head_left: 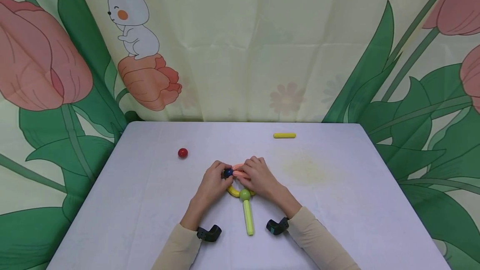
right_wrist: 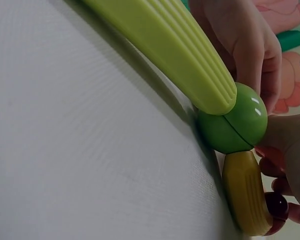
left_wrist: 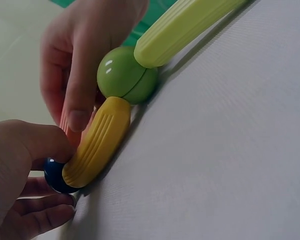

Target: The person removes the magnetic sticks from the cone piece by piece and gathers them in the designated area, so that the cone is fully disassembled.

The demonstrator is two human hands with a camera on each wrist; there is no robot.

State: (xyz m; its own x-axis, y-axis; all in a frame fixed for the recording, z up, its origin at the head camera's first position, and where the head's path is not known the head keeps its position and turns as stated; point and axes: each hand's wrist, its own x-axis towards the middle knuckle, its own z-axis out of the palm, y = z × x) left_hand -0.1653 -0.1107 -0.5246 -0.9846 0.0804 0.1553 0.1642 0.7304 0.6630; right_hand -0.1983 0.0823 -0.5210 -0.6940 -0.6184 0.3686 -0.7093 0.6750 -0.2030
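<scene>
My left hand (head_left: 214, 179) pinches a dark blue ball (head_left: 228, 173), which joins one end of a yellow curved piece (left_wrist: 100, 142). Pink curved pieces (head_left: 241, 174) reach from the ball into the fingers of my right hand (head_left: 260, 177), which grips them; their far ends are hidden. The yellow curve meets a green ball (head_left: 245, 195), and a light green stick (head_left: 248, 218) extends from that ball toward me. A dark red ball (right_wrist: 276, 205) shows at the end of a yellow curved piece (right_wrist: 245, 192) in the right wrist view, by the right fingers.
A loose red ball (head_left: 182, 153) lies at the back left of the white table (head_left: 142, 203). Near the far edge is a short yellow stick (head_left: 284, 135). Behind the table hangs a printed curtain (head_left: 232, 53) with flowers and a rabbit.
</scene>
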